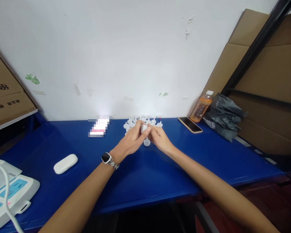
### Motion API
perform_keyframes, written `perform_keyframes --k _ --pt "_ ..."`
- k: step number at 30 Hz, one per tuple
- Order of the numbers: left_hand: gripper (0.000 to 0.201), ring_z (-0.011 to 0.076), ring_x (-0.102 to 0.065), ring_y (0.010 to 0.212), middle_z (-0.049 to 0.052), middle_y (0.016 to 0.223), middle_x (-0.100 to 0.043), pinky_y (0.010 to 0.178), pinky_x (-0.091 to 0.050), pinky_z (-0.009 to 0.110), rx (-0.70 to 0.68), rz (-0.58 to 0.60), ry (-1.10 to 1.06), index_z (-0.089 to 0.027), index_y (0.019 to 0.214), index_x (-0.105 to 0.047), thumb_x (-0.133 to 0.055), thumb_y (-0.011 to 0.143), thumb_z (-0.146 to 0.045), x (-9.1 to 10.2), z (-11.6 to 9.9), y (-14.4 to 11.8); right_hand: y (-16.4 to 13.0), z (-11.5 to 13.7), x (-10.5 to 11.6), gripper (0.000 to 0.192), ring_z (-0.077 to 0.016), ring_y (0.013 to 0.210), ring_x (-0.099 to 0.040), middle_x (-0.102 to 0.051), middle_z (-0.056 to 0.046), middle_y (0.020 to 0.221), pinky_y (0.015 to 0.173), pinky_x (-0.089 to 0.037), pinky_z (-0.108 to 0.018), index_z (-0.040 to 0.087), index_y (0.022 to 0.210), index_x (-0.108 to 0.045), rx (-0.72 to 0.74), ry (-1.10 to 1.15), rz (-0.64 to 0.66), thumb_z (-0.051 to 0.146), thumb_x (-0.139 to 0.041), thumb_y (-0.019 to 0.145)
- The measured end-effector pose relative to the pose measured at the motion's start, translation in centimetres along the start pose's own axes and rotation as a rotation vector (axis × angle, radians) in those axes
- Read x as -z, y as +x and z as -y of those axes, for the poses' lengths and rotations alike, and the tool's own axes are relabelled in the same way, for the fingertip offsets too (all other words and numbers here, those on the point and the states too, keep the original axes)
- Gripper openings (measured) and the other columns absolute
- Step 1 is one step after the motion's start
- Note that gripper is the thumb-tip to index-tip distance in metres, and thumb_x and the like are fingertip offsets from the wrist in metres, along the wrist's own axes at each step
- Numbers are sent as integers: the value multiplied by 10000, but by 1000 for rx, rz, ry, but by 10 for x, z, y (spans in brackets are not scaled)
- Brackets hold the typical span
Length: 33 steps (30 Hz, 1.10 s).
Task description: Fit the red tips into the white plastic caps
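My left hand [132, 139] and my right hand [160, 137] meet over the far middle of a blue table [147, 174]. Together their fingertips pinch one small white plastic piece [144, 128]. A cluster of several similar small white plastic pieces [138, 122] lies on the table just behind the hands, near the wall, and one more white piece [146, 142] sits below the fingers. A watch [106, 158] is on my left wrist.
A white case [65, 163] lies at the left, a white device with a cable [7, 194] at the near left corner. A phone [190, 125], an orange drink bottle [200, 107] and a black plastic bag [224, 116] sit at the right. Cardboard boxes flank both sides.
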<state>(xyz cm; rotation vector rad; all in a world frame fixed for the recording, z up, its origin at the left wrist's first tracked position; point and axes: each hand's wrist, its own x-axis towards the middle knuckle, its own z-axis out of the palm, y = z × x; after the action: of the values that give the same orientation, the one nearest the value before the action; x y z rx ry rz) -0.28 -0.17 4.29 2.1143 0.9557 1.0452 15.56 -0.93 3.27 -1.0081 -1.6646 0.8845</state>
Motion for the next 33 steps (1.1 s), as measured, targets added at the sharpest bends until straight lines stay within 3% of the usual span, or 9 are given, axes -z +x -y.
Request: perform_keyframes --k 2,5,8,13,17,24,29,31,33 --pt "316 145 -474 655 -27 732 -467 636 -364 282 -74 -8 60 -218 1155 -471 -427 982 -478 0 1 -1 1 0 -2 565 -89 450 -231 -250 66 534 420 -210 -242 239 636 -306 -133 198 31 743 -425 862" --pt "304 147 -496 686 -17 779 -490 654 -379 280 -128 -22 66 -216 1181 -438 -416 992 -454 -3 1 -1 1 -1 -3 548 -82 444 -200 -222 76 557 402 -164 -226 241 684 -324 -184 315 14 747 -458 846" --pt "286 133 -481 659 -28 762 -495 637 -369 266 -148 -18 77 -216 1134 -451 -451 980 -457 -3 -1 1 -1 -1 -2 495 -101 464 -266 -278 60 566 411 -229 -235 238 730 -384 -99 235 -37 704 -432 888" --pt "293 122 -446 599 -37 670 -482 614 -349 265 -133 -48 102 -202 911 -490 -435 974 -483 -10 -10 3 -10 1 3 453 -141 555 -413 -423 10 605 555 -370 -285 224 714 -420 183 -179 -173 565 -313 992" --pt "429 106 -380 554 -34 600 -400 554 -323 255 -19 -154 -174 -196 694 -407 -359 981 -511 -25 -16 4 -12 -1 6 436 -162 603 -452 -468 -28 640 644 -390 -319 225 668 -396 393 -435 -226 448 -272 1021" --pt "447 63 -236 458 -69 525 -257 447 -195 229 308 -132 -643 -206 627 -328 -521 870 -528 -35 -20 9 -6 -5 3 360 -187 649 -443 -465 -44 648 655 -359 -343 233 669 -399 538 -574 -181 317 -317 1009" --pt "417 75 -173 431 -74 490 -170 438 -200 250 406 -284 -797 -225 586 -251 -398 896 -463 -7 -15 12 -7 -5 9 372 -205 702 -440 -452 -45 616 642 -324 -347 232 632 -368 509 -675 -304 320 -378 993" --pt "453 85 -194 437 -63 488 -164 462 -247 265 351 -399 -732 -226 571 -219 -343 926 -479 14 -4 14 -7 -6 15 394 -198 700 -447 -440 -37 613 635 -318 -338 228 619 -349 467 -670 -379 325 -374 1001" --pt "478 94 -247 451 -47 499 -230 483 -277 274 305 -409 -550 -221 566 -269 -371 936 -507 31 10 16 -3 -8 22 403 -182 687 -465 -448 -25 621 627 -322 -320 222 624 -373 389 -640 -384 344 -371 1008"
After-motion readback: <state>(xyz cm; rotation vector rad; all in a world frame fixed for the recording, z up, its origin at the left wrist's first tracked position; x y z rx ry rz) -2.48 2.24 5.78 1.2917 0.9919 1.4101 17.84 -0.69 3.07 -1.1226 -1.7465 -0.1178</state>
